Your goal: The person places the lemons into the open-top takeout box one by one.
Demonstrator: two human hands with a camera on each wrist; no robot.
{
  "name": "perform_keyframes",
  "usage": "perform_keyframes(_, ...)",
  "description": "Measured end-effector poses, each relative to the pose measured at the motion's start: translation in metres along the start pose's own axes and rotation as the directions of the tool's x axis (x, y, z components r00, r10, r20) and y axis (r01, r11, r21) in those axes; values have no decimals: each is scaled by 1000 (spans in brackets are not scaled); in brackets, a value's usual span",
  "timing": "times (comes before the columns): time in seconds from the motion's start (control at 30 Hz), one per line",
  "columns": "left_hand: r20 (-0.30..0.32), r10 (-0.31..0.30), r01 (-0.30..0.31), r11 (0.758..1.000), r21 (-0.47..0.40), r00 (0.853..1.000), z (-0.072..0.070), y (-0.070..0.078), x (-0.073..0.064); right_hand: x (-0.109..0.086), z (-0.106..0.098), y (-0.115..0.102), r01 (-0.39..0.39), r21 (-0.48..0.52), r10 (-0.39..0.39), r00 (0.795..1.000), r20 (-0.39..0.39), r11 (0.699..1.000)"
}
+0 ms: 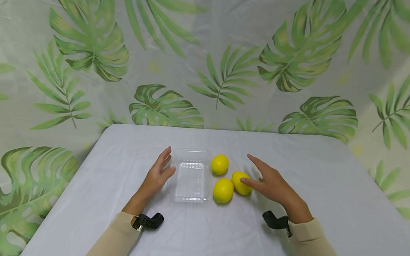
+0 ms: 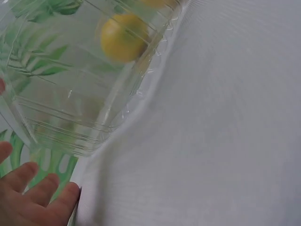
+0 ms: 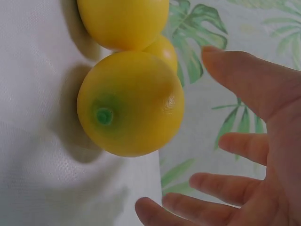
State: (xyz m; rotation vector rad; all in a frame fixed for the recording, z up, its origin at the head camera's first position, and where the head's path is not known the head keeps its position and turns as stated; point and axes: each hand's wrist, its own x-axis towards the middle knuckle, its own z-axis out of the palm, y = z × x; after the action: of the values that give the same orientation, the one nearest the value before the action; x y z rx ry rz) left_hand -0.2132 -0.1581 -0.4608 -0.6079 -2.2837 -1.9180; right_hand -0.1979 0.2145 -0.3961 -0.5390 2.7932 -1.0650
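A clear plastic container (image 1: 191, 199) lies on the table with its open side up. To its right sit three yellow lemons: one farther back (image 1: 219, 164), one in front (image 1: 223, 191) and one at the right (image 1: 239, 182). My left hand (image 1: 156, 176) is at the container's left side, fingers extended and holding nothing. Through the container's clear wall (image 2: 61, 110), the left wrist view shows a lemon (image 2: 123, 38). My right hand (image 1: 273, 184) hovers beside the right lemon, its thumb overlapping that lemon in the head view. The right wrist view shows the lemon's green stem end (image 3: 104, 116) and my spread fingers (image 3: 225, 186).
A white cloth (image 1: 241, 238) covers the table, whose far edge runs in front of a leaf-patterned backdrop (image 1: 224, 82). Each wrist wears a black camera mount, one on the left (image 1: 149, 220) and one on the right (image 1: 275, 220).
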Motion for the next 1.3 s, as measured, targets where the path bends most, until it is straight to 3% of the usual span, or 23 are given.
perform_keyframes(0.3, 53, -25, 25, 1000, -4, 998, 2, -4, -4, -3, 6, 3, -44, -42, 46, 997, 55, 998)
perform_keyframes(0.53, 59, -70, 72, 997, -25, 996, 4, -2, -7, -3, 8, 2, 10, -4, -9, 998, 68, 1000)
perform_keyframes(0.77, 51, -113, 109, 991, 81, 992, 5, -1, -8, -1, 10, 1, 40, -12, -40, 997, 69, 999)
perform_keyframes(1.1, 81, -109, 100, 989, 104, 991, 6, 37, -9, 0, 10, 2, 73, -78, -66, 993, 95, 994)
perform_keyframes(1.3, 83, -106, 97, 989, 109, 991, 7, 40, -9, 0, 10, 2, 75, -81, -66, 992, 107, 994)
